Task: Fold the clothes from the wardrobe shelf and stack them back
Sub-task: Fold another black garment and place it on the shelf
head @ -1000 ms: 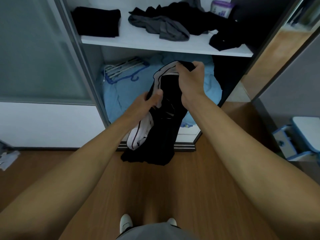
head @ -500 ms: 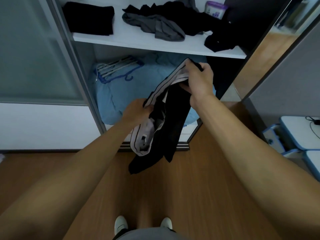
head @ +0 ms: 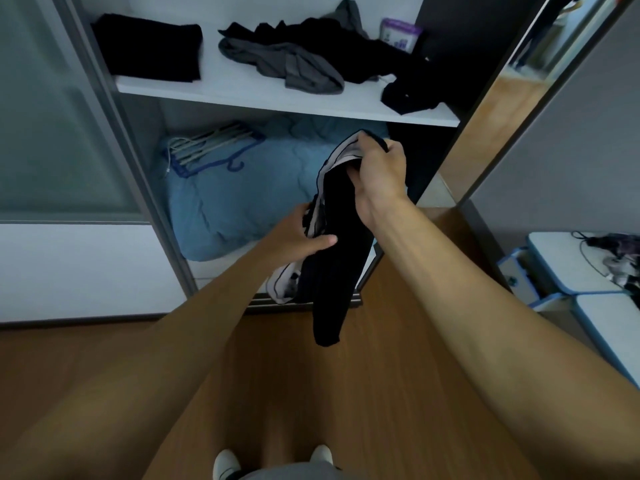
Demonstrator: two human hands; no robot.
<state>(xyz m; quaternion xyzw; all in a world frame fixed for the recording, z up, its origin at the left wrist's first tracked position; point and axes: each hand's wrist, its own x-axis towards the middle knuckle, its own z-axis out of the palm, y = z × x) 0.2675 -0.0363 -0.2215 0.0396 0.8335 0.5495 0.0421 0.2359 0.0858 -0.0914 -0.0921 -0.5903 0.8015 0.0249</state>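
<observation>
My right grip (head: 379,174) is curled round the top of a black garment with white trim (head: 337,244), pinching the trimmed edge high. My left grip (head: 298,237) holds the same cloth lower down, thumb laid across the black front; its other fingers are tucked behind, so I cannot see them. Compared with a second ago the piece hangs differently. It was a wide, bunched bundle with the white edge flopping out by my left wrist, and now it has been drawn into a narrower, longer strip between my two grips, with the tail dangling over the wooden floor (head: 381,375). I take that as lining up the halves for the first fold, not a finished fold. The garment is in mid-air in front of the lower compartment and the blue duvet (head: 235,202), below the wardrobe shelf (head: 242,95) and not touching it. On that shelf one folded black piece (head: 149,48) sits at the left, while a grey garment (head: 294,64) and a heap of black clothes (head: 346,39) lie loose, so most of the job looks undone
</observation>
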